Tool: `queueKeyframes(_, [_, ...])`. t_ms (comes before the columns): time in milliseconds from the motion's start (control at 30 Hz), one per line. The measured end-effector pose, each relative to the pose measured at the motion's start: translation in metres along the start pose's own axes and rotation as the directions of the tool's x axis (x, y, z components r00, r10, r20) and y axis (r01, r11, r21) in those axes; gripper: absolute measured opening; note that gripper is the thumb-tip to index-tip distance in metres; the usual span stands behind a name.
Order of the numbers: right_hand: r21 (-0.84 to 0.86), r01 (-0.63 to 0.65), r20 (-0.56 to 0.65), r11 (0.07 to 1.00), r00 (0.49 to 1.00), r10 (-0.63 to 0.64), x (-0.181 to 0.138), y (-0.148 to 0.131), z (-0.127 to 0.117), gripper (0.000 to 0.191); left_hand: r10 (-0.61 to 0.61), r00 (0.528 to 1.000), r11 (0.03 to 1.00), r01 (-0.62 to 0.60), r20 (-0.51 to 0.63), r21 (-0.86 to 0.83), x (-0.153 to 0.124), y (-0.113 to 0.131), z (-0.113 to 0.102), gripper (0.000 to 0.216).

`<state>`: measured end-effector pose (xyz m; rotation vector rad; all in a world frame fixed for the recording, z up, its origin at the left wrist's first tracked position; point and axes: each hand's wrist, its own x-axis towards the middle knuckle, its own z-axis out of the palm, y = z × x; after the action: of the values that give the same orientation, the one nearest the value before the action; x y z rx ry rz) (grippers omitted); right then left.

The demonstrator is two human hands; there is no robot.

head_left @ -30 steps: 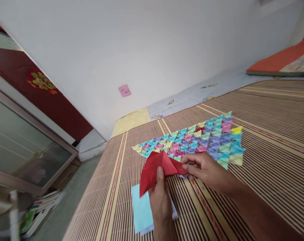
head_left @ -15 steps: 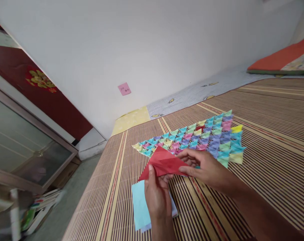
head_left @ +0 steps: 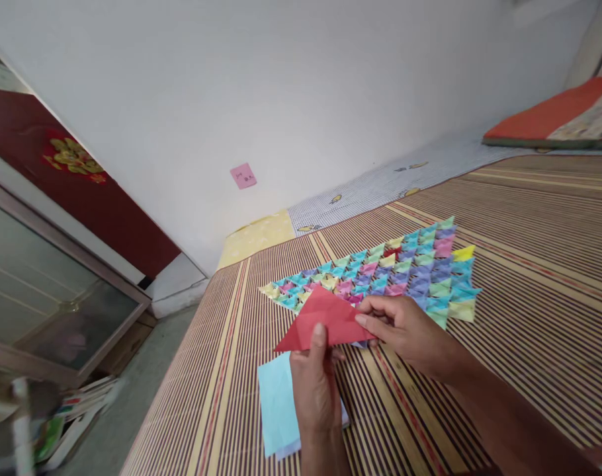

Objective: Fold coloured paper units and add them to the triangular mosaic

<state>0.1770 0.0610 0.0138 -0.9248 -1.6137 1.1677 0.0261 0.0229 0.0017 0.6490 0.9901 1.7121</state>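
Observation:
A sheet of red paper (head_left: pixel 321 314), folded into a triangle, is held up between both hands. My left hand (head_left: pixel 317 383) grips its lower edge, thumb on the near face and fingers behind. At the triangle's right corner, my right hand (head_left: pixel 405 330) pinches the paper between thumb and fingers. Under and beside my left wrist lies a stack of light-blue paper (head_left: pixel 277 406), partly covered by that hand. Just beyond the hands, rows of small folded paper pieces (head_left: pixel 420 271) in many colours form a large triangular sheet; the red paper hides part of it.
A striped bamboo mat (head_left: pixel 221 396) covers the bed. Against the white wall (head_left: pixel 281 86) runs patterned cloth (head_left: pixel 350 201), and a pink note (head_left: pixel 243 176) is stuck above it. An orange cushion (head_left: pixel 544 116) lies at far right. The bed's edge drops to the floor (head_left: pixel 157 370) at left.
The left thumb has slid right along the red paper's lower edge. My right fingers have closed in on its right corner, and the paper looks flatter. The view has shifted slightly.

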Motion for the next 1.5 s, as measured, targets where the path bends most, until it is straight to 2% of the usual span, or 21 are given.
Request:
queueKeyframes(100, [-0.017,0.006,0.006,1.0,1.0,-0.006,-0.0004,-0.004,-0.0013,0.024,0.035,0.999,0.998,-0.035,0.007,0.05,-0.0015,-0.0031,0.0002,0.026])
queueKeyframes(200, [-0.015,0.014,0.018,1.0,1.0,-0.014,-0.001,-0.0061,-0.0011,0.023,0.069,0.998,0.994,-0.07,0.014,0.083,-0.0039,-0.0044,-0.0001,0.036])
queueKeyframes(333, [0.044,0.022,-0.001,0.999,1.0,-0.022,-0.0008,-0.0065,0.0002,0.023,-0.02,0.984,0.975,-0.02,0.178,0.22,-0.0071,-0.0056,-0.0029,0.037])
queueKeyframes(433, [0.057,0.051,-0.033,0.997,0.998,-0.049,0.0,-0.0074,-0.0008,0.026,-0.089,0.961,0.964,0.018,0.26,0.264,-0.0087,-0.0061,-0.0038,0.039])
queueKeyframes(600, [0.081,0.046,-0.081,0.996,0.996,-0.039,0.0006,-0.0095,-0.0046,0.027,-0.076,0.955,0.962,-0.005,0.287,0.272,-0.0093,-0.0057,-0.0028,0.043])
queueKeyframes(700, [0.071,0.049,-0.101,0.996,0.994,-0.042,0.0006,-0.0081,-0.0064,0.028,-0.078,0.948,0.957,-0.016,0.309,0.289,-0.0089,-0.0054,-0.005,0.035])
queueKeyframes(800, [0.072,0.053,-0.122,0.996,0.992,-0.044,0.0011,-0.0052,-0.008,0.027,-0.137,0.934,0.951,0.032,0.33,0.306,-0.0086,-0.0041,-0.0067,0.027])
queueKeyframes(900, [0.05,0.062,-0.162,0.997,0.985,-0.053,0.0018,-0.0039,-0.009,0.025,-0.147,0.938,0.953,0.049,0.314,0.3,-0.0079,-0.002,-0.0043,0.028])
queueKeyframes(1033, [0.015,0.05,-0.209,0.999,0.977,-0.046,0.0014,-0.0064,-0.0074,0.025,-0.032,0.976,0.96,-0.031,0.216,0.28,-0.0063,-0.0006,0.0017,0.032])
queueKeyframes(1167, [0.02,0.059,-0.232,0.998,0.971,-0.053,0.0007,-0.0083,-0.0054,0.026,0.043,0.978,0.941,-0.108,0.204,0.32,-0.0055,-0.0017,0.0026,0.024])
queueKeyframes(1300, [0.039,0.06,-0.241,0.997,0.969,-0.049,0.0019,-0.0059,-0.0046,0.026,0.002,0.989,0.955,-0.045,0.145,0.294,-0.0061,-0.0036,-0.001,0.03])
queueKeyframes(1500, [0.093,0.091,-0.27,0.992,0.961,-0.063,0.0036,-0.0043,-0.0056,0.023,-0.074,0.978,0.958,0.016,0.193,0.286,-0.0078,-0.0018,0.0025,0.033])
